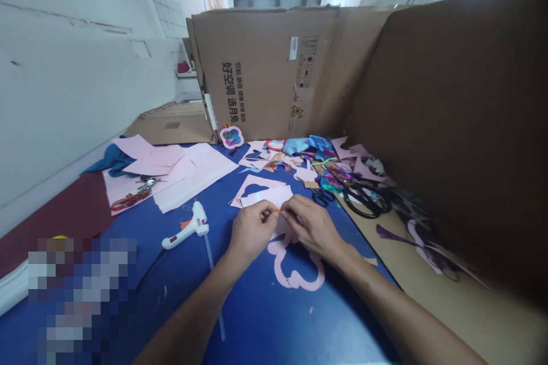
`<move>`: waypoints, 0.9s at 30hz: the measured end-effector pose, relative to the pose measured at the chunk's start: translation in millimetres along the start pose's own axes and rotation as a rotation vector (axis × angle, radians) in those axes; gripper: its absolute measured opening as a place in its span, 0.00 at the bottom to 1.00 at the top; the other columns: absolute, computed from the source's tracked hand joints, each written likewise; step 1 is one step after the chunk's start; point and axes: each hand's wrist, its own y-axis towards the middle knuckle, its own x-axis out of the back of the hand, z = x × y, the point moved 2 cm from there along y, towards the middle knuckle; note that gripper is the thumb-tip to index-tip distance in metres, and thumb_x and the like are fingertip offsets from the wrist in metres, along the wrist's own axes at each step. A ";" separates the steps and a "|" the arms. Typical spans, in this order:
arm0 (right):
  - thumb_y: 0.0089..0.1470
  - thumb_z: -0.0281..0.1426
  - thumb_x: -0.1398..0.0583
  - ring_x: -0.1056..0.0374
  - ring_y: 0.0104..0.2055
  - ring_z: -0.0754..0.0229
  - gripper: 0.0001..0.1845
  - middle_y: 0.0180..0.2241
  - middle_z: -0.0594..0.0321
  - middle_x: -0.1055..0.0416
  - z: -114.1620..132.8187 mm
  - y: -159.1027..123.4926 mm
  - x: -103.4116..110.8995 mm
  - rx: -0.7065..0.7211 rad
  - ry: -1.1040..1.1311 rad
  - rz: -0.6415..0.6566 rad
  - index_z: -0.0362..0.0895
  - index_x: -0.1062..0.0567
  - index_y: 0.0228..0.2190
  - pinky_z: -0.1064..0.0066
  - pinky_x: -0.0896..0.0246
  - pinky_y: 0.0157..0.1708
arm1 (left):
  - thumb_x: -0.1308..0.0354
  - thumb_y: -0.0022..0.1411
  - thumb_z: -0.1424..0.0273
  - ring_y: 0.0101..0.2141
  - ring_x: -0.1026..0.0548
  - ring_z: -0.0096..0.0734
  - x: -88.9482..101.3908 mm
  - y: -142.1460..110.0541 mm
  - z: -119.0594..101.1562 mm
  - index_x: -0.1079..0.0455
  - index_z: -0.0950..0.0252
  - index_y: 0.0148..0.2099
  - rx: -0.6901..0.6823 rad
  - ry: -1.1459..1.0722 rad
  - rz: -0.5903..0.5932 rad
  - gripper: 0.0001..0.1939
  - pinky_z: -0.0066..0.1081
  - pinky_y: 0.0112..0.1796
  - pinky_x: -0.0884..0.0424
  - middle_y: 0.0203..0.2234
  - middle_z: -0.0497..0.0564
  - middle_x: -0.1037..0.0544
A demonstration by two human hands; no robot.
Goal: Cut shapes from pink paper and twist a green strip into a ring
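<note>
The small orange strip (278,211) looks very light and soft, so it bends easily, and it is best to take hold of it with only the fingertips, near its ends. It is between the two hands, just above the pink paper cutout (296,278) on the blue work table (244,319). The left hand (252,232) and the right hand (311,226) are close together, and each one pinches the strip with its fingers, while the white hot glue gun (186,230) lies near them on the left side, not touched.
</note>
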 end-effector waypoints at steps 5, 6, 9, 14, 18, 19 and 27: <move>0.68 0.30 0.41 0.34 0.34 0.59 0.07 0.32 0.64 0.30 -3.0 2.1 -3.7 -0.137 0.144 0.030 0.46 0.27 0.34 0.68 0.44 0.35 | 0.42 0.65 0.67 0.30 0.24 0.33 2.6 -2.1 -6.3 0.21 0.57 0.37 -0.062 0.180 -0.044 0.08 0.31 0.32 0.35 0.31 0.46 0.18; 0.67 0.30 0.41 0.34 0.34 0.59 0.07 0.32 0.64 0.30 -3.7 2.5 -3.9 -0.139 0.148 0.030 0.46 0.27 0.34 0.68 0.44 0.35 | 0.42 0.65 0.67 0.31 0.24 0.33 2.0 -1.7 -5.4 0.21 0.57 0.37 -0.070 0.174 -0.036 0.08 0.31 0.33 0.35 0.31 0.46 0.18; 0.67 0.30 0.41 0.34 0.34 0.60 0.07 0.32 0.64 0.30 -4.2 4.0 -2.7 -0.135 0.157 0.014 0.45 0.27 0.34 0.68 0.44 0.36 | 0.41 0.65 0.64 0.30 0.25 0.32 -0.7 2.2 1.8 0.22 0.58 0.38 -0.052 -0.032 0.052 0.07 0.30 0.33 0.34 0.30 0.46 0.19; 0.65 0.32 0.39 0.34 0.33 0.62 0.09 0.31 0.66 0.28 -6.0 6.6 -0.7 -0.202 0.338 0.050 0.45 0.26 0.31 0.71 0.43 0.36 | 0.41 0.66 0.61 0.30 0.28 0.32 1.2 13.1 12.9 0.26 0.60 0.34 -0.075 -0.205 0.136 0.10 0.30 0.33 0.33 0.27 0.45 0.25; 0.64 0.38 0.37 0.39 0.24 0.64 0.11 0.25 0.69 0.32 -13.3 6.2 -6.7 -0.411 0.599 0.164 0.44 0.25 0.33 0.73 0.46 0.26 | 0.42 0.66 0.59 0.31 0.26 0.34 1.0 18.1 16.2 0.28 0.61 0.35 -0.065 -0.231 0.202 0.12 0.32 0.35 0.31 0.28 0.47 0.24; 0.64 0.39 0.37 0.39 0.24 0.65 0.12 0.24 0.69 0.33 -14.4 6.2 -8.2 -0.438 0.624 0.168 0.44 0.25 0.33 0.74 0.46 0.25 | 0.43 0.66 0.58 0.31 0.25 0.35 1.0 18.5 16.4 0.28 0.60 0.34 -0.048 -0.211 0.186 0.12 0.32 0.35 0.30 0.28 0.47 0.24; 0.65 0.30 0.39 0.33 0.33 0.63 0.07 0.31 0.67 0.28 -10.1 10.1 0.2 -0.241 0.313 0.064 0.45 0.24 0.33 0.73 0.42 0.35 | 0.44 0.65 0.55 0.28 0.25 0.37 4.7 15.9 6.3 0.30 0.59 0.34 0.046 -0.046 0.122 0.14 0.33 0.31 0.33 0.24 0.47 0.24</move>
